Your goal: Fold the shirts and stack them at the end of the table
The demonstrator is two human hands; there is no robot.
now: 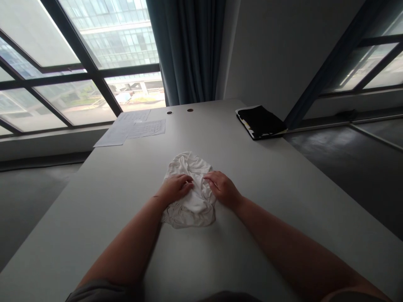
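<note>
Crumpled white cloth [197, 203] on a pale table [252, 167], touched by the left hand [176, 187] on its left side and the right hand [225, 189] on its right. Far left, paper sheets [146, 128]; far right, a black folder-like item [261, 121]; beyond the table's far end, a blue curtain [190, 54].

You've got a plain white crumpled cloth [197, 203], plain lt-grey flat desk [132, 176], dk-blue fabric curtain [189, 50], blk flat rectangular item [261, 121] w/ white edging, white rectangular paper sheets [147, 128] w/ grey print.
</note>
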